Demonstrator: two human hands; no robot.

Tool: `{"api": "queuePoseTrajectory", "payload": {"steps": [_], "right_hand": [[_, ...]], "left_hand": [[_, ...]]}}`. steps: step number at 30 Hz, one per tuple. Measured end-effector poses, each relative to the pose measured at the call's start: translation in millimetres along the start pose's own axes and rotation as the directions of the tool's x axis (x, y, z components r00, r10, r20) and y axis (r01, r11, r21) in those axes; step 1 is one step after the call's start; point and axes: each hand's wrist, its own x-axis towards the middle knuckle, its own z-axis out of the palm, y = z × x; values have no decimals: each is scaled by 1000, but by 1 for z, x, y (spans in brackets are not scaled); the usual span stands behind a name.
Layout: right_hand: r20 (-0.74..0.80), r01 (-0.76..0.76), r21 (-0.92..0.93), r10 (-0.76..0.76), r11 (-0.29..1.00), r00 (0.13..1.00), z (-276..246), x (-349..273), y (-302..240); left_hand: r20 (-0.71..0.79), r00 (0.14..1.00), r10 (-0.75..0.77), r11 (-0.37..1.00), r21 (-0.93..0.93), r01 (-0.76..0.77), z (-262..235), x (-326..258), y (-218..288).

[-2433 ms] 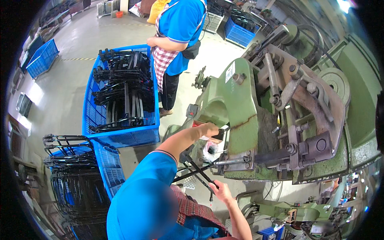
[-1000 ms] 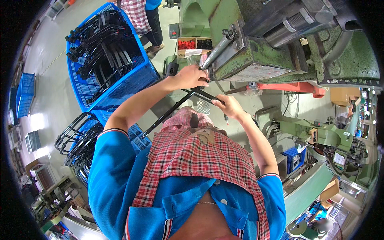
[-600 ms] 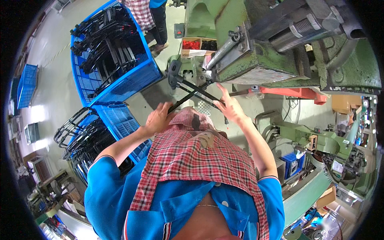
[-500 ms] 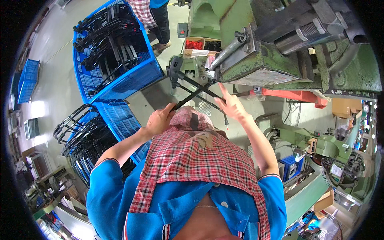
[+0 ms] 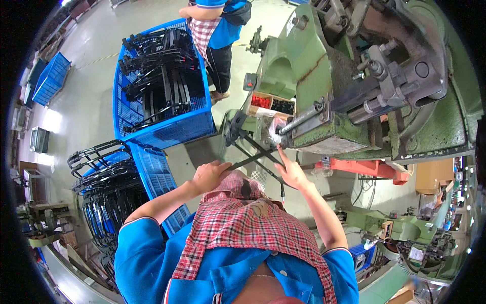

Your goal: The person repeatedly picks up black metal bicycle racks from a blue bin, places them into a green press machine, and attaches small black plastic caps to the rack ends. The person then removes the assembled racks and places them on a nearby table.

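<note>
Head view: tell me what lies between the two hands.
In the head view, the black metal rod frame spans the gap: the left hand grips one rod, the right hand touches another, fingers extended. Below lies grey floor.

Bright, even indoor light with soft, faint shadows. Pale glare washes the concrete floor at upper left. Strong fisheye bending curves the green machine and blue crates toward a black circular rim. The centre is sharp; the edges smear slightly.

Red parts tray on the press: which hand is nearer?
Right. The right hand is just below the red parts tray, at the machine; the left hand grips the black frame, farther left.
</note>
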Motion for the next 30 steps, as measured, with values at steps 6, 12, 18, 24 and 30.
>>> {"api": "queuePoseTrajectory", "payload": {"steps": [6,12,18,24,30], "right_hand": [[-30,35,3,-35,999,999,7,-3,3],[-41,-14,46,16,999,999,5,-12,2],[-74,24,43,-21,999,997,7,-20,3],[-69,16,33,-14,999,998,2,-21,-9],[-76,12,60,-7,998,997,3,-22,-9]], "left_hand": [[-214,776,593,787,355,-504,-32,80,33],[169,721,672,632,377,-677,-5,144,27],[425,775,468,752,269,-602,-17,152,39],[352,752,557,720,247,-649,-13,156,25],[371,754,543,716,265,-646,-6,164,16]]}}
